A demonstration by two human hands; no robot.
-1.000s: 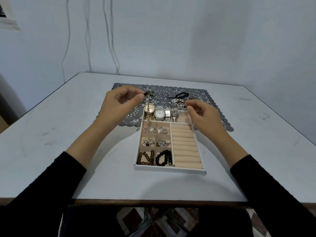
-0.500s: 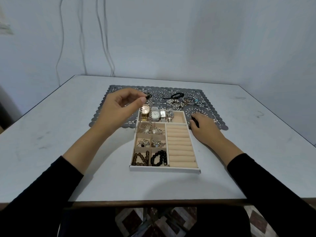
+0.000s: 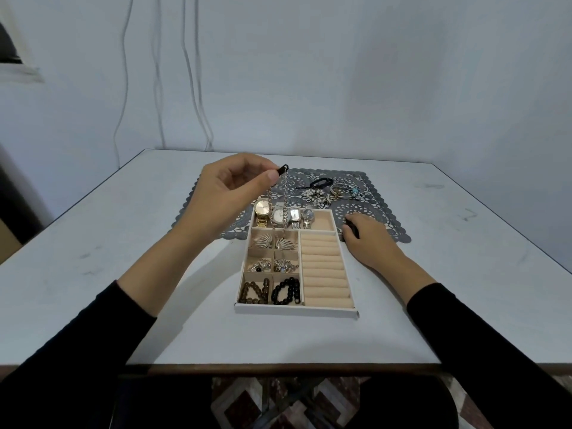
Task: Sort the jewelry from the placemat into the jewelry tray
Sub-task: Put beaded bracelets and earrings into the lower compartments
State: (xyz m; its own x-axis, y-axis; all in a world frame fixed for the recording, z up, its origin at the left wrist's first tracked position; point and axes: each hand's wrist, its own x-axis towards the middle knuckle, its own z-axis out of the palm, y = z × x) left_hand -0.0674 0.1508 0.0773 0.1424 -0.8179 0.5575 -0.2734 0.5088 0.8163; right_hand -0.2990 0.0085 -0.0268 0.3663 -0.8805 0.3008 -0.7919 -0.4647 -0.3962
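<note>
Left hand [image 3: 229,193] pinches one chain [image 3: 286,188] by its black end, dangling over four watches [image 3: 295,215] in the jewelry tray [image 3: 297,311]. Right hand [image 3: 368,239] rests beside the tray on the placemat [image 3: 376,209]; I can't tell its grip. Two bead bracelets [image 3: 285,291] lie in front.

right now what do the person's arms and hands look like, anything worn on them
The left sleeve and right sleeve are long, plain black and unmarked, ending partway along the forearms. The left hand and right hand are bare: no gloves, and no watch or bracelet shows on either wrist.
</note>
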